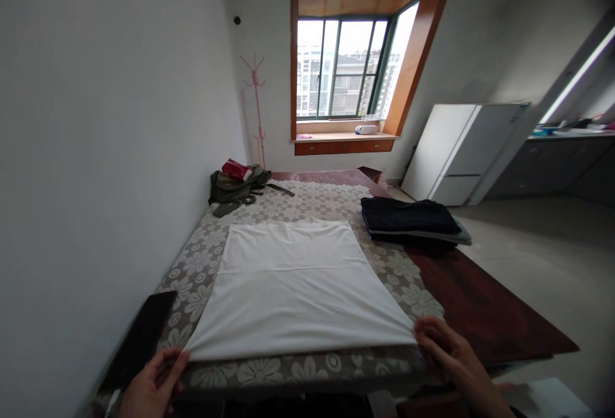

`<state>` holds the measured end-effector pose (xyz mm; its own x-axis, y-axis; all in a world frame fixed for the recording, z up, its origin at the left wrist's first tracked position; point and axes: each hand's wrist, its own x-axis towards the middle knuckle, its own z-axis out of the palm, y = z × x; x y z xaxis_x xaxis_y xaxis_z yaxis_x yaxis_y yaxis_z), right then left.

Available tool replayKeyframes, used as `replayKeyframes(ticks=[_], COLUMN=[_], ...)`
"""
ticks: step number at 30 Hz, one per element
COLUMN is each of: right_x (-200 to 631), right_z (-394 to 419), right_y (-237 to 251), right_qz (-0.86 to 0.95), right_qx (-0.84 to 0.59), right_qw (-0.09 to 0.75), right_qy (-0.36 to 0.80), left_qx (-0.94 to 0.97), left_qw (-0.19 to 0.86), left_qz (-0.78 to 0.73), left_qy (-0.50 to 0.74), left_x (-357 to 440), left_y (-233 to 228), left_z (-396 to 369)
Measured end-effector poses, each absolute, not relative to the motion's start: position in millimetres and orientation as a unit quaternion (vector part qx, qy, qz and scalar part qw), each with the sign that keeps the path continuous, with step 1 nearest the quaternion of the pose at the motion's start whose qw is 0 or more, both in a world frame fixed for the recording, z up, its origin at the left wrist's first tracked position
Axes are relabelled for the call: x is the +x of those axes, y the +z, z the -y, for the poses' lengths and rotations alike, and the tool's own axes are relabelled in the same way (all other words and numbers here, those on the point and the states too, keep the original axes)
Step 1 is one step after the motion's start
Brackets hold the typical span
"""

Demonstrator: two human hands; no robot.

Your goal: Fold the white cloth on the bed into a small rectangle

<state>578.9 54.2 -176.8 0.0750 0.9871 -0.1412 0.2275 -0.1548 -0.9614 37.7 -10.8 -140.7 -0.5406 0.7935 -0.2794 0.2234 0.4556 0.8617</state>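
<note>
A white cloth (pixel 293 290), perhaps a garment, lies spread on a table with a floral cover, its near edge pulled taut between my hands. Its near left corner is pinched between the thumb and fingers of my left hand (pixel 154 383). At the near right corner, my right hand (pixel 444 351) grips the fabric in the same way. Soft creases run from both held corners toward the middle, and a fold line crosses the cloth from side to side. The far edge rests flat on the floral table cover (pixel 317 194).
A stack of folded dark clothes (pixel 410 219) sits at the right. An olive bag (pixel 235 187) with a red packet (pixel 236 169) on it lies at the far left. A long black object (pixel 141 335) rests by the left wall. A white fridge (pixel 461 149) stands beyond the table.
</note>
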Motion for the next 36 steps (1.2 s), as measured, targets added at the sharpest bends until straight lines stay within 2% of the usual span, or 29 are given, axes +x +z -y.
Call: replayKeyframes(ticks=[5, 10, 17, 24, 29, 36], right_x=[587.6, 597.9, 600.0, 598.3, 595.8, 605.4], right_z=[-57.6, -56.1, -67.2, -67.1, -67.9, -63.5], right_y=[-170.6, -168.1, -183.2, -175.7, -168.5, -159.3], right_qz=[0.550, 0.574, 0.587, 0.615, 0.662, 0.689], right_qx=[-0.606, -0.604, -0.635, -0.629, -0.582, -0.558], right_qw=[0.377, 0.359, 0.382, 0.362, 0.381, 0.345], right_qy=[0.432, 0.420, 0.325, 0.307, 0.280, 0.306], left_qx=[0.367, 0.424, 0.543, 0.638, 0.632, 0.546], left_qw=[0.358, 0.355, 0.200, 0.140, 0.161, 0.289], left_qz=[-0.730, -0.733, -0.731, -0.689, -0.677, -0.682], left_qy=[0.452, 0.397, 0.363, 0.313, 0.341, 0.391], left_x=[36.2, 30.8, 22.9, 18.1, 19.3, 13.1], left_y=[-145.2, -141.0, -140.6, -146.7, -139.5, -135.4], left_z=[10.1, 15.3, 3.4, 8.2, 10.0, 14.5])
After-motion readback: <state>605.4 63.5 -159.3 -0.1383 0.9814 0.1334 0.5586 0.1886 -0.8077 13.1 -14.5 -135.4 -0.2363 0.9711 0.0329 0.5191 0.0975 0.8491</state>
